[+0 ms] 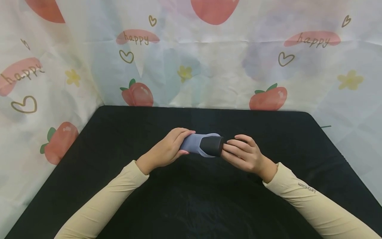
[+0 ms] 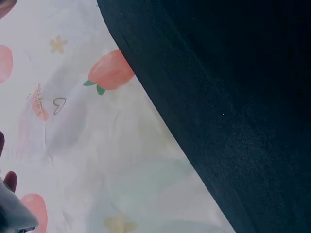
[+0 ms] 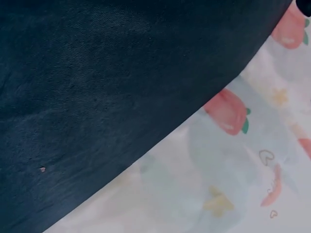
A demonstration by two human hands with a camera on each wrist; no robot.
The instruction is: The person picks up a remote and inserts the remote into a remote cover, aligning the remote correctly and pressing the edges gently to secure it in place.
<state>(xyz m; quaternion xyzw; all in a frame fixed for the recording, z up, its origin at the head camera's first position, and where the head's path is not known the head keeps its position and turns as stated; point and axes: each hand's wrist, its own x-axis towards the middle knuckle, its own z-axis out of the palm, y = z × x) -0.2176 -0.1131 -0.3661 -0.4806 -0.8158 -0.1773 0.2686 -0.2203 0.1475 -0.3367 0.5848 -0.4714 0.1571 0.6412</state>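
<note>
A blue-grey cylinder with a black end [image 1: 191,143] lies sideways above the black table in the head view; its exact kind cannot be told. Around its blue-grey part, on the left, my left hand [image 1: 164,147] grips it with thumb and fingers. My right hand [image 1: 243,152] is at the black end, its fingers extended and some fingertips touching or nearly touching it; the right thumb is hidden. In the left wrist view, a piece of the cylinder [image 2: 14,213] and fingertips [image 2: 10,180] show at the left edge.
The black table [image 1: 191,205] spreads under both hands. A pale curtain [image 1: 209,79] printed with fruit, hearts and flowers hangs behind and along the sides, close to the table's edges. Dark material [image 3: 304,6] peeks in at the right wrist view's upper right corner.
</note>
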